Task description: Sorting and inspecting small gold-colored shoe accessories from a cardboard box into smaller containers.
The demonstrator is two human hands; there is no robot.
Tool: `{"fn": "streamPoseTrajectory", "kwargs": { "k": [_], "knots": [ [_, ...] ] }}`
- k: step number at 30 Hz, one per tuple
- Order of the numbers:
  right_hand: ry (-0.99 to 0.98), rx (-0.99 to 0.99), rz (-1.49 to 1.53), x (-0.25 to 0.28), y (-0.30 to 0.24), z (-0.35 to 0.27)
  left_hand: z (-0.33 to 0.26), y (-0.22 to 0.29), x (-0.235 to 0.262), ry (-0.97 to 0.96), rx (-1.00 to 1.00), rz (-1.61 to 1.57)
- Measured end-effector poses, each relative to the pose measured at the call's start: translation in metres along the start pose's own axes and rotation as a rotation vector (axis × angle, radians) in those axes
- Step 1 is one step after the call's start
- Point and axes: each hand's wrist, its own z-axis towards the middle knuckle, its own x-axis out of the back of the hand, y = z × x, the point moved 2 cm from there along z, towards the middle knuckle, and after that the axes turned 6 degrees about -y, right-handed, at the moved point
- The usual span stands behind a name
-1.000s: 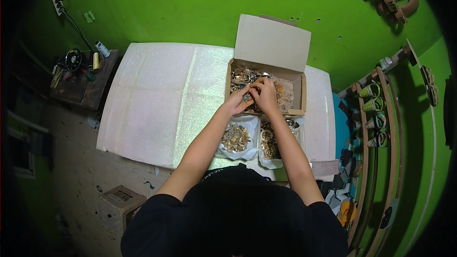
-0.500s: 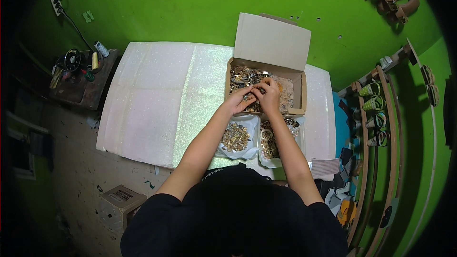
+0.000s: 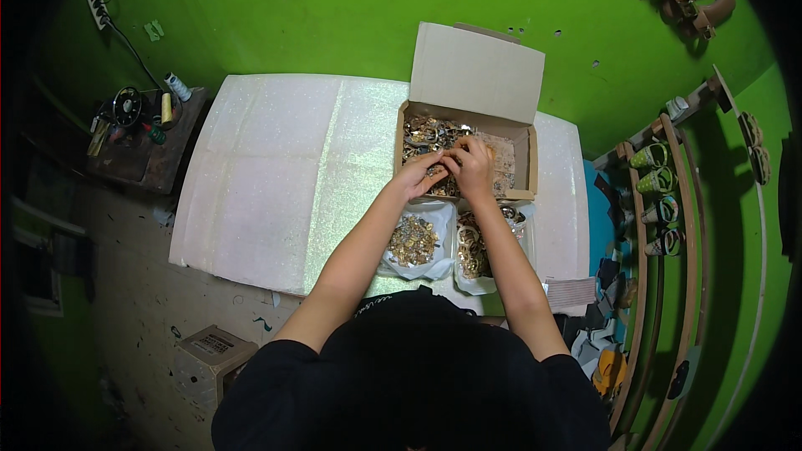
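Both hands meet over the front part of an open cardboard box [image 3: 525, 163] that holds a heap of small gold and dark metal pieces [image 3: 430, 131]. My left hand [image 3: 420, 175] is cupped, its fingers closed toward the other hand; what lies in them cannot be made out. Against its fingertips, my right hand [image 3: 474, 171] has bent fingers pressed together in a pinch, and whatever they hold is hidden. Below my left wrist is a white-lined tray [image 3: 443, 263] of small gold and silver bits [image 3: 412, 240]. A second lined tray [image 3: 478, 286], with ring-shaped metal pieces [image 3: 473, 255], is partly covered by my right forearm.
The box's raised lid [image 3: 478, 64] stands toward the green wall [image 3: 351, 17]. A pale shiny sheet [image 3: 259, 175] covers the table. At left is a small dark table [image 3: 134, 154] with thread spools; at right, a wooden rack [image 3: 687, 242] with sandals. A carton [image 3: 213, 351] sits lower left.
The hands stay over the box and shift only slightly. Small grey pieces seen in my left palm before are now no longer clearly visible there.
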Motion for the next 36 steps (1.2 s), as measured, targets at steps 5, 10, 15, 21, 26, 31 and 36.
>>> {"fn": "streamPoseTrajectory", "kwargs": {
  "k": [5,10,15,21,26,31,36],
  "knots": [
    [-0.007,0.039,0.009,-0.0013,0.0008,-0.0002,0.0032,-0.0025,0.0048,-0.025,-0.007,-0.007],
    [0.020,0.049,-0.006,-0.0002,-0.0009,0.0012,0.0030,-0.0023,0.0035,-0.015,0.004,0.000],
    [-0.012,0.069,-0.031,0.0047,0.0013,0.0043,0.0009,-0.0015,-0.0009,-0.003,-0.007,0.003],
    [-0.029,0.057,0.005,0.0033,0.0032,0.0032,0.0023,-0.0020,0.0004,0.007,0.001,0.001],
    [-0.045,0.040,0.037,0.0025,0.0025,0.0022,0.0042,-0.0034,0.0039,0.014,0.007,-0.012],
    [-0.049,-0.007,0.104,0.0029,0.0030,0.0019,0.0050,-0.0038,0.0046,0.026,0.002,0.024],
    [-0.063,-0.050,0.136,0.0003,0.0005,-0.0012,0.0050,-0.0045,0.0056,0.021,-0.016,0.043]
  ]
}}
